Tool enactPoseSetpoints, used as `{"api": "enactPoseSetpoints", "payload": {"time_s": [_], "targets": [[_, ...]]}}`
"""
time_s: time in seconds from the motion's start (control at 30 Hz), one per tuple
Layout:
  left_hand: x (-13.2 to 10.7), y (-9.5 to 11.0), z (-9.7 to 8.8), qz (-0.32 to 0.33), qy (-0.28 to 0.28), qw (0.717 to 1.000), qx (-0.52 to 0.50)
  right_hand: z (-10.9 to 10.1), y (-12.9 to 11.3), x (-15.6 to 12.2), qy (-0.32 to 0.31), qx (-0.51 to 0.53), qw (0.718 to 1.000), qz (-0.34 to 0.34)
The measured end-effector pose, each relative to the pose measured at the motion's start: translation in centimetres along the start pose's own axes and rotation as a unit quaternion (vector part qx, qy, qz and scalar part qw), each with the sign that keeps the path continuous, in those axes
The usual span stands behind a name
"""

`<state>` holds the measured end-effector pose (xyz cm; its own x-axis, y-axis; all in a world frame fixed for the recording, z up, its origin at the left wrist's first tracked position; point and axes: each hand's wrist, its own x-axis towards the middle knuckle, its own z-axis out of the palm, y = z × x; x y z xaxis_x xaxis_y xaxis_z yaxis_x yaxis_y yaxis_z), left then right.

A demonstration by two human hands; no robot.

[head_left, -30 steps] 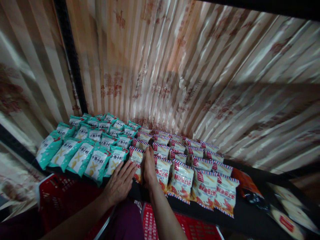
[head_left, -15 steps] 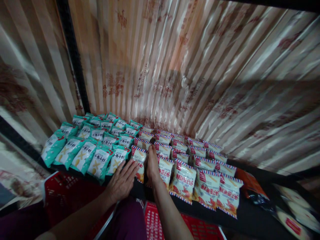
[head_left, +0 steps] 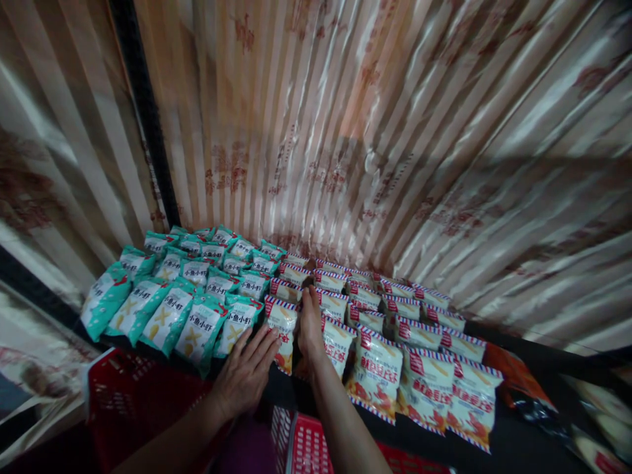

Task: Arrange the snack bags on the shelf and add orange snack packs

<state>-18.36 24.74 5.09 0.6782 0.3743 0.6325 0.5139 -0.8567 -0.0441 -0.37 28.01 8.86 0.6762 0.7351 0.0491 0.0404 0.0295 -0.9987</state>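
Observation:
My left hand (head_left: pixel 249 368) lies with fingers stretched out at the lower front of a cream snack bag (head_left: pixel 282 322) with a striped blue, red and white top edge. Its fingertips touch that bag. My right hand (head_left: pixel 310 326) is held on edge, fingers straight, between this bag and the neighbouring cream snack bag (head_left: pixel 338 342); its palm faces left and is hidden. Neither hand is wrapped around anything. Left of my hands stand teal snack bags (head_left: pixel 200 329) in several rows. More cream bags (head_left: pixel 378 368) stand in rows to the right.
The bags stand on a black shelf (head_left: pixel 513 428) before a shiny pleated curtain (head_left: pixel 316 131). A dark upright post (head_left: pixel 143 112) is at the left. Red baskets (head_left: pixel 309 447) sit below the shelf edge. An orange packet (head_left: pixel 518 375) lies at the right.
The view has shifted slightly, so the bags on the right appear lower and farther right. Both hands stay at the same cream bag with almost the same pose.

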Motion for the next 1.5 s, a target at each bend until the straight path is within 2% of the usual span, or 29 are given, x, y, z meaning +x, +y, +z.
{"api": "enactPoseSetpoints", "payload": {"time_s": [0.1, 0.2, 0.37, 0.6, 0.73, 0.97, 1.23, 1.37, 1.5], "targets": [[0.0, 0.0, 0.0, 0.006, -0.007, 1.000, 0.013, 0.3, -0.9, 0.1, 0.010, 0.009, 0.999, 0.033], [0.1, 0.0, 0.0, 0.014, -0.001, 1.000, 0.018, 0.4, -1.8, 0.0, 0.005, 0.017, 0.999, 0.039], [0.2, 0.0, -0.1, 0.010, 0.005, 1.000, 0.015, 0.3, -2.0, 0.0, -0.013, 0.022, 0.998, 0.054], [0.3, 0.1, -0.4, 0.016, 0.004, 1.000, 0.024, 0.0, -1.6, 0.7, -0.014, -0.029, 0.999, 0.017], [0.5, 0.3, -0.8, 0.014, 0.011, 0.999, 0.028, -0.1, -1.6, 0.9, -0.041, -0.048, 0.998, -0.005], [0.4, 0.4, -0.5, 0.013, 0.005, 0.999, 0.031, -0.1, -3.0, 1.4, -0.045, -0.031, 0.998, 0.029], [0.7, 0.3, -0.6, 0.015, 0.005, 0.999, 0.043, 0.4, -4.0, 3.6, -0.064, -0.058, 0.996, 0.029], [0.5, 0.1, -0.4, 0.009, 0.004, 0.999, 0.045, 0.4, -3.5, 4.2, -0.083, -0.105, 0.991, 0.021], [0.4, 0.1, -0.3, 0.019, -0.020, 0.998, 0.059, 0.0, -3.7, 4.6, -0.130, -0.198, 0.972, -0.008]]}}
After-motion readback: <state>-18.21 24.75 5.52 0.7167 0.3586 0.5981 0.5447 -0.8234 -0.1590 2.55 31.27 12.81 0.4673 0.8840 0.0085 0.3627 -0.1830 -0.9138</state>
